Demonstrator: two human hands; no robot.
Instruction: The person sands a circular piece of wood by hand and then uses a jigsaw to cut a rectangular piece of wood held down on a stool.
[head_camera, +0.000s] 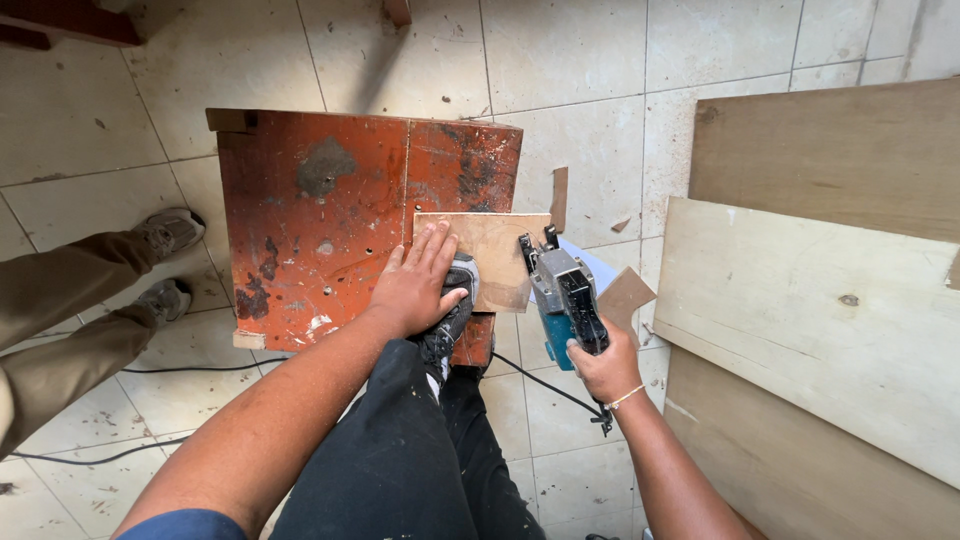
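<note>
both hands (415, 285) work: left presses board (495, 255), right grips saw (568, 300).

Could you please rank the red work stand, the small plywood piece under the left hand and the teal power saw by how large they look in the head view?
1. Red work stand.
2. Small plywood piece, under the left hand.
3. Teal power saw, gripped by the right hand; close to the plywood, so that order is unsure.

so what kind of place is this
Probably a small carpentry workshop or job site: a paint-stained orange workbench on a tiled floor, a corded power saw in the right hand, and plywood sheets lying nearby.
</note>
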